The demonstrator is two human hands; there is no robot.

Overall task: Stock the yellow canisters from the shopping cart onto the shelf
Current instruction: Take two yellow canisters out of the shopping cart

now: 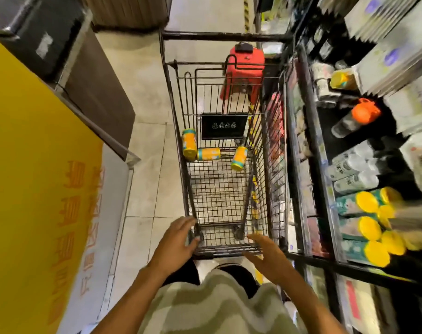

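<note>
- Both hands hover spread and empty at the shopping cart [229,249] near rim: left hand [175,242] at 7 o'clock, right hand [267,255] at 5.
- Three yellow canisters [208,154] lie at the basket's 12 o'clock end.
- Best reach deep, take one per hand, then lift to the shelf [325,179] at 3 o'clock.

- Left arm: bare forearm enters from the lower edge and runs up and to the right, toward the middle of the view.
- Left hand [177,239]: palm down, fingers straight and slightly spread, pointing up and right. Holds nothing.
- Right arm: bare forearm enters from the lower right and runs up and to the left.
- Right hand [267,255]: palm turned inward, fingers extended and loosely apart, pointing up and left. Holds nothing.
- Both hands: level with each other, apart, fingertips angled toward one another.
- Contact with anything: cannot be confirmed for either hand.
</note>
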